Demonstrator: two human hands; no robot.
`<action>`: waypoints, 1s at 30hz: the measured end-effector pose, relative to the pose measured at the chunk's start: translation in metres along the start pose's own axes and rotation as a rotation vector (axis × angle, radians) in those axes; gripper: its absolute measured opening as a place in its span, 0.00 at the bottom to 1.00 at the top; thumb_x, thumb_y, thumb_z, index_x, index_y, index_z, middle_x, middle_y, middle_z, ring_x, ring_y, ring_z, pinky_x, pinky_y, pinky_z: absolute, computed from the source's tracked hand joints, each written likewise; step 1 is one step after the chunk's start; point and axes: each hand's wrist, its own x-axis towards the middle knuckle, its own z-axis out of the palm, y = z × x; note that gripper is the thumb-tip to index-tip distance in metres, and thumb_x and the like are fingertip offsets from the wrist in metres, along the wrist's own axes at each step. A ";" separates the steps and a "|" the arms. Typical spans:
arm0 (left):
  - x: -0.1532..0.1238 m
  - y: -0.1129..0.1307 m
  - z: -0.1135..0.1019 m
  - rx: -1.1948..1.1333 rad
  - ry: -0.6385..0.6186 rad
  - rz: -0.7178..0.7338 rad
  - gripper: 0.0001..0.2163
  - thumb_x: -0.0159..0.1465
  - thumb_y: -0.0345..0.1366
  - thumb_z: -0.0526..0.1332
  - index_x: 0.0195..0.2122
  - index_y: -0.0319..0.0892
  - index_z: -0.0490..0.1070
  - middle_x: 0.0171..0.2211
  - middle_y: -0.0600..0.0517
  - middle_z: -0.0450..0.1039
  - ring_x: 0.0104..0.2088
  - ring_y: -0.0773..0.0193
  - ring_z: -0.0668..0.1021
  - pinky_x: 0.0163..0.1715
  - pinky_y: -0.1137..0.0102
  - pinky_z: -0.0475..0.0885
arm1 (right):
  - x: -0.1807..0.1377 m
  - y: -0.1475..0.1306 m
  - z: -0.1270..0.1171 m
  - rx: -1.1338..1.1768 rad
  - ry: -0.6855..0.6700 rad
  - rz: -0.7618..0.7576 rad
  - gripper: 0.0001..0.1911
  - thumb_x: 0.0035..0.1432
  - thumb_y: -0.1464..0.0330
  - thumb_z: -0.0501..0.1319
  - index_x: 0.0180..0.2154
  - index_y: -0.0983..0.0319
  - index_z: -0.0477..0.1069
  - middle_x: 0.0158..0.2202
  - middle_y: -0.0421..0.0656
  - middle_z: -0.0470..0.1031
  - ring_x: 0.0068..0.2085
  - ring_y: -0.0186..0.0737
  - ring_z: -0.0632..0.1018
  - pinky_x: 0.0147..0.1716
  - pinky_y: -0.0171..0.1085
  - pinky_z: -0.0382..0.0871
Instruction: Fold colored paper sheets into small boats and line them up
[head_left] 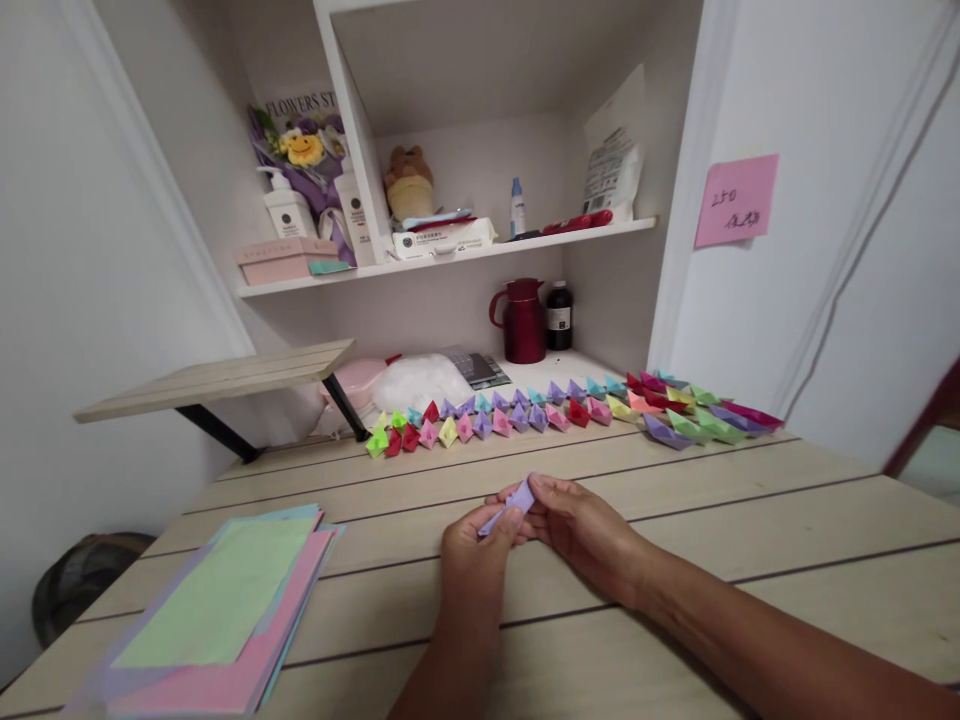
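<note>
A small folded piece of lilac paper (519, 497) is held between both hands above the middle of the table. My left hand (480, 545) pinches its lower left part, thumb on top. On its upper right end, my right hand (574, 525) closes with thumb and fingers. The fingers hide part of the paper, so its full folded shape cannot be made out. Beyond the hands, several folded paper boats (557, 418) in many colours stand in rows along the back of the table.
A stack of coloured paper sheets (217, 590) lies at the left. Behind it stands a small raised wooden shelf (225, 378) on black legs. A dark red jug (524, 322) and a dark bottle (559, 316) stand in the cabinet. A pink note (736, 201) is on the right wall.
</note>
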 end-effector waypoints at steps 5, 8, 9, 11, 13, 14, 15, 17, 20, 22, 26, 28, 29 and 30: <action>0.001 0.000 -0.001 0.139 -0.009 0.042 0.10 0.53 0.40 0.64 0.22 0.38 0.76 0.20 0.52 0.73 0.24 0.65 0.73 0.28 0.72 0.67 | -0.002 -0.002 0.006 -0.104 0.051 -0.026 0.13 0.49 0.60 0.69 0.30 0.63 0.76 0.25 0.42 0.76 0.28 0.38 0.75 0.36 0.40 0.67; 0.000 0.000 0.000 0.180 -0.002 0.080 0.07 0.54 0.37 0.63 0.29 0.39 0.76 0.23 0.53 0.73 0.26 0.65 0.73 0.29 0.72 0.68 | 0.000 -0.004 0.002 -0.104 0.119 -0.034 0.13 0.47 0.60 0.70 0.29 0.63 0.76 0.24 0.41 0.76 0.29 0.39 0.75 0.38 0.40 0.66; 0.000 -0.001 0.000 0.176 0.005 0.099 0.08 0.53 0.35 0.64 0.34 0.39 0.75 0.25 0.53 0.74 0.26 0.65 0.74 0.30 0.72 0.68 | 0.001 -0.004 -0.001 -0.099 0.149 -0.031 0.14 0.47 0.59 0.70 0.30 0.63 0.76 0.24 0.41 0.76 0.30 0.39 0.75 0.38 0.39 0.66; 0.000 -0.001 0.000 0.166 0.022 0.152 0.17 0.51 0.31 0.64 0.43 0.41 0.69 0.32 0.53 0.73 0.26 0.66 0.74 0.31 0.71 0.70 | 0.005 -0.007 -0.011 -0.104 0.219 -0.026 0.15 0.47 0.58 0.70 0.30 0.63 0.76 0.26 0.41 0.76 0.30 0.37 0.74 0.36 0.37 0.65; 0.001 -0.003 -0.001 0.192 0.036 0.229 0.21 0.51 0.28 0.63 0.47 0.42 0.65 0.37 0.52 0.71 0.27 0.67 0.75 0.33 0.70 0.70 | 0.008 -0.011 -0.021 -0.133 0.273 -0.037 0.16 0.48 0.57 0.69 0.30 0.63 0.77 0.25 0.41 0.76 0.28 0.35 0.72 0.32 0.35 0.63; 0.002 -0.004 -0.002 0.220 0.039 0.277 0.21 0.51 0.27 0.63 0.47 0.43 0.64 0.39 0.51 0.70 0.28 0.68 0.76 0.34 0.70 0.71 | 0.010 -0.013 -0.025 -0.146 0.289 -0.043 0.16 0.48 0.56 0.69 0.30 0.64 0.77 0.25 0.41 0.75 0.27 0.34 0.71 0.30 0.34 0.62; 0.003 -0.004 -0.003 0.255 0.038 0.329 0.20 0.51 0.26 0.62 0.46 0.44 0.65 0.40 0.51 0.70 0.29 0.68 0.76 0.36 0.69 0.71 | 0.011 -0.014 -0.028 -0.153 0.299 -0.046 0.16 0.48 0.56 0.69 0.30 0.64 0.77 0.25 0.41 0.75 0.27 0.34 0.70 0.30 0.34 0.62; 0.004 -0.004 -0.005 0.316 0.021 0.437 0.16 0.53 0.25 0.61 0.42 0.45 0.67 0.41 0.51 0.68 0.30 0.67 0.77 0.38 0.68 0.70 | 0.011 -0.017 -0.030 -0.150 0.297 -0.037 0.16 0.49 0.56 0.68 0.29 0.64 0.77 0.26 0.42 0.75 0.27 0.34 0.71 0.30 0.34 0.62; 0.004 0.000 -0.007 0.348 -0.036 0.550 0.12 0.54 0.24 0.60 0.38 0.44 0.69 0.41 0.52 0.67 0.31 0.67 0.76 0.37 0.69 0.71 | 0.009 -0.017 -0.027 -0.116 0.239 -0.014 0.15 0.51 0.57 0.68 0.28 0.64 0.76 0.26 0.42 0.76 0.29 0.34 0.72 0.33 0.34 0.63; 0.004 0.002 -0.007 0.356 -0.074 0.598 0.10 0.54 0.24 0.60 0.35 0.44 0.70 0.39 0.51 0.68 0.32 0.66 0.76 0.35 0.70 0.71 | 0.007 -0.016 -0.024 -0.093 0.193 -0.004 0.15 0.52 0.57 0.67 0.28 0.63 0.76 0.25 0.41 0.75 0.30 0.35 0.73 0.35 0.34 0.64; 0.003 0.006 -0.008 0.424 -0.107 0.595 0.06 0.55 0.25 0.60 0.30 0.43 0.71 0.33 0.52 0.71 0.34 0.63 0.75 0.34 0.72 0.70 | 0.006 -0.014 -0.023 -0.089 0.162 0.014 0.14 0.53 0.58 0.67 0.28 0.64 0.75 0.24 0.40 0.74 0.30 0.34 0.73 0.36 0.34 0.65; 0.004 0.006 -0.009 0.464 -0.087 0.529 0.05 0.55 0.27 0.61 0.30 0.43 0.71 0.30 0.53 0.72 0.31 0.64 0.75 0.33 0.71 0.69 | 0.006 -0.013 -0.023 -0.092 0.167 0.022 0.15 0.52 0.58 0.67 0.28 0.64 0.75 0.25 0.40 0.74 0.30 0.34 0.73 0.36 0.35 0.65; 0.004 0.007 -0.009 0.480 -0.079 0.492 0.04 0.55 0.28 0.61 0.30 0.43 0.71 0.29 0.54 0.73 0.30 0.64 0.75 0.33 0.71 0.69 | 0.006 -0.013 -0.023 -0.095 0.170 0.026 0.15 0.51 0.58 0.67 0.28 0.64 0.75 0.25 0.40 0.74 0.30 0.34 0.73 0.36 0.35 0.66; 0.005 0.007 -0.010 0.492 -0.074 0.458 0.03 0.55 0.28 0.61 0.30 0.43 0.71 0.28 0.54 0.73 0.29 0.64 0.75 0.33 0.71 0.69 | 0.006 -0.012 -0.023 -0.098 0.172 0.029 0.15 0.51 0.57 0.68 0.28 0.64 0.75 0.26 0.41 0.74 0.30 0.35 0.74 0.37 0.35 0.66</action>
